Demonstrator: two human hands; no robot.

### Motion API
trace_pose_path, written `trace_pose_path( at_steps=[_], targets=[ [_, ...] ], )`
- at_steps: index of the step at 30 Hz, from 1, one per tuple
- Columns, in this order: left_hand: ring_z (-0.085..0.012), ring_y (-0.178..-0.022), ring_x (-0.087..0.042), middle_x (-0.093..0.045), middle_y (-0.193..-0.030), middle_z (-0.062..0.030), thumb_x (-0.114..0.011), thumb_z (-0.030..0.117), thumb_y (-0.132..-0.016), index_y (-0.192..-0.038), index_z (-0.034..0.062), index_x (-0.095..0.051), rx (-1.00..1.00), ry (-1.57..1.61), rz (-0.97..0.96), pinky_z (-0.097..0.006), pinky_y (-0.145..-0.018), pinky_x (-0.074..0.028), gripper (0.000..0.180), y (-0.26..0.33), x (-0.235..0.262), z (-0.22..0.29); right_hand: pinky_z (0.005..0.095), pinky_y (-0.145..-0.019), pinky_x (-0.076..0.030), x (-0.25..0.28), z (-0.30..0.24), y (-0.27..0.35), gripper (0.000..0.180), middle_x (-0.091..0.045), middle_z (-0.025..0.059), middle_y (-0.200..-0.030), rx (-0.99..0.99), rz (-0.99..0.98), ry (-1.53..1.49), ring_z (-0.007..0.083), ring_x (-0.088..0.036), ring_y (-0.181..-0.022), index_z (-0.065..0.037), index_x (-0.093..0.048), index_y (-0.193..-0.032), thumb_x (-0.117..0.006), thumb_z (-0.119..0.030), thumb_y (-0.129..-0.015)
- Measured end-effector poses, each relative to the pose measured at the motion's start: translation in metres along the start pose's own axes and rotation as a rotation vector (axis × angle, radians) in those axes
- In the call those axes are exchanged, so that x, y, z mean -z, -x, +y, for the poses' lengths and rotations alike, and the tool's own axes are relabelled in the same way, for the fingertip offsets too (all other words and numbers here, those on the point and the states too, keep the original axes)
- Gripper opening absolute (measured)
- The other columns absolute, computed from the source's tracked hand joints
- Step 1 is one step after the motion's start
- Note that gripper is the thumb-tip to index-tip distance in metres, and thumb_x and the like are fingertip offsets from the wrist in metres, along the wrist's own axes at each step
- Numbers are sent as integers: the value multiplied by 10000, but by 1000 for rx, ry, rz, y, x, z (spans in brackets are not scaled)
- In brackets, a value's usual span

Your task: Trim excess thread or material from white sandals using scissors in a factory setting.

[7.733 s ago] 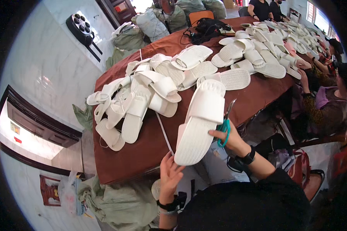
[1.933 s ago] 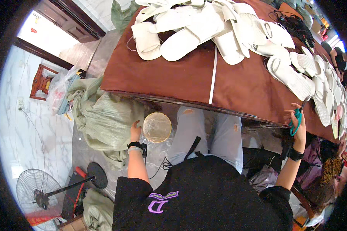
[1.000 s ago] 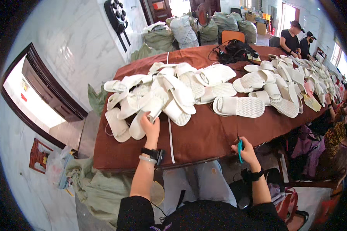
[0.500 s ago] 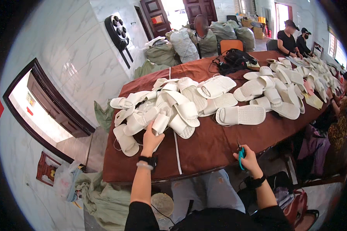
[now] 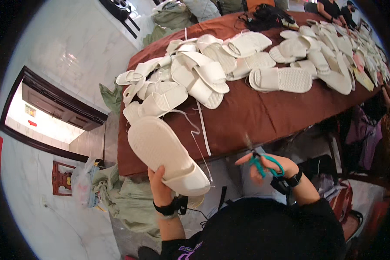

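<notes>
My left hand [image 5: 161, 187] grips a white slide slipper [image 5: 158, 141] at its side near the strap, lifted in front of the table's near edge. The footbed faces up, with the toe end tilted toward me. A thin clear strand [image 5: 196, 138] hangs beside the slipper and runs toward the pile. My right hand [image 5: 264, 168] holds teal-handled scissors [image 5: 273, 168] off the table edge, fingers through the loops. Their blades point away and are blurred. Beyond my left hand lies a heap of white slippers [image 5: 199, 73] on the brown cloth.
The brown-covered table [image 5: 238, 117] stretches to the right, with more white slippers [image 5: 329, 56] along it. A black bag [image 5: 266, 16] lies at the far side. Two people in black [image 5: 331, 11] are at the far right. Green sacks [image 5: 125, 199] lie on the floor at left.
My left hand has lifted a slipper off the heap and brought it back toward me. My right hand has moved slightly left with the scissors. The view has tilted downward.
</notes>
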State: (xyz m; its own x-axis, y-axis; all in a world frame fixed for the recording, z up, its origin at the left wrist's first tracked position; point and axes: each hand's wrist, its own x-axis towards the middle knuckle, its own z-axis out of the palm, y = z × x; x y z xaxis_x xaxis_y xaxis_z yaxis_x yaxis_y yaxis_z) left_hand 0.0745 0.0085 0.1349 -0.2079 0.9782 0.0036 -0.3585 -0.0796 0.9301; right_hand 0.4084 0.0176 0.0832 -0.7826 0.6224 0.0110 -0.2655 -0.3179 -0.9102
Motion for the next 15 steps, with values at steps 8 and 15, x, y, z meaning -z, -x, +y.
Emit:
trace_pose_path(
  at_steps=[8,15],
  targets=[
    [-264,-1072,-514,-484,-1205,-139,-701,275,-689,-1300,-10,-348,25,-259,6,-378,-912,-425,761,53,32,-23,238,-566,-367,-32,13,-38,883,-511,85,-768,-26,-456,-351,154,-487,-633,98,-229,-1350,-243,-654,-887],
    [-263,-1051,-521,-506,-1169,-145,-745,248,-641,-1284,-24,-363,68,-224,67,-371,-896,-427,797,65,35,-26,264,-617,-426,-32,-4,-34,816,-555,101,-796,-40,-485,-156,174,-539,-693,82,-281,-1345,-260,-608,-912]
  ],
)
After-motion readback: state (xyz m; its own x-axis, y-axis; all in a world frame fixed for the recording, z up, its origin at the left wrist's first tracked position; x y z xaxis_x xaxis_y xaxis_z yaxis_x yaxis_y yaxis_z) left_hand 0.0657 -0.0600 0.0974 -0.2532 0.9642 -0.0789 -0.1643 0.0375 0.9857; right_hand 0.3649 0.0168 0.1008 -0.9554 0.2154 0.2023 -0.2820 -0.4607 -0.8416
